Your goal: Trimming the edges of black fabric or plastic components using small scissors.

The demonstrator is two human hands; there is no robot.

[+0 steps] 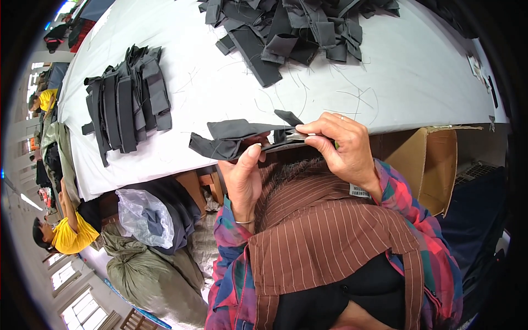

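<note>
My left hand [243, 184] is closed on a dark grey fabric strip [234, 130], thumb on the near side, just above the table's front edge. The strip is folded, and its narrow end reaches right toward my other hand. My right hand [345, 149] pinches small thread snips [298, 137] at that end; their metal tip shows, while most of them is hidden by the fingers. Loose threads [360, 98] lie on the white tabletop [203, 93] beyond both hands.
A large heap of dark fabric strips [297, 33] lies at the far side, and a neater row of strips [124, 102] at left. Under the table edge stand a cardboard box [437, 170] and a clear plastic bag [144, 220]. A person in yellow [77, 234] is at far left.
</note>
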